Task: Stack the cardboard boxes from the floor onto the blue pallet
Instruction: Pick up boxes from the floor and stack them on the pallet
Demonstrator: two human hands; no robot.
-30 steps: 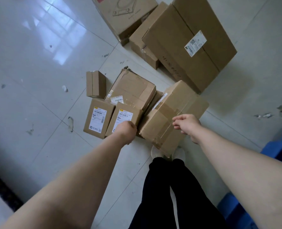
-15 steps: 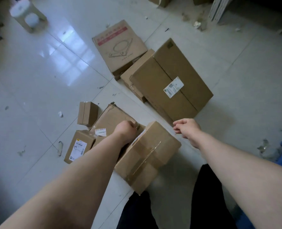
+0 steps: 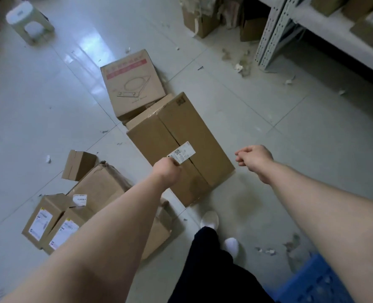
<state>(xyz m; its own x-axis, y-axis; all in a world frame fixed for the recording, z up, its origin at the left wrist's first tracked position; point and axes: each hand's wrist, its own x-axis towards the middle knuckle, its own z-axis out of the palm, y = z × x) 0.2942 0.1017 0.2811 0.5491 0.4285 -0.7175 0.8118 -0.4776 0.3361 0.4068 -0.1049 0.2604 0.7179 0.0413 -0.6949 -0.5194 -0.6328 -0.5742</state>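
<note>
Several cardboard boxes lie on the tiled floor. The large box [image 3: 205, 136] with a white label [image 3: 183, 152] is in the middle. My left hand [image 3: 167, 171] is over its near left part, at the label's corner; its fingers are curled under and hold nothing that I can see. My right hand [image 3: 254, 158] hangs loosely curled and empty, just right of that box. Behind it lies a flat box with a red stripe [image 3: 133, 84]. A pile of smaller boxes [image 3: 102, 186] lies at lower left. A corner of the blue pallet [image 3: 312, 281] shows at bottom right.
A grey metal shelf rack [image 3: 275, 29] stands at top right, with torn boxes [image 3: 200, 20] beside it. A plastic stool [image 3: 28, 20] stands at top left. Paper scraps litter the floor. My white shoes [image 3: 209, 219] are near the large box's front corner.
The view has lifted and moved forward. Both hands have left the taped box in the small pile and now reach toward the large labelled box.
</note>
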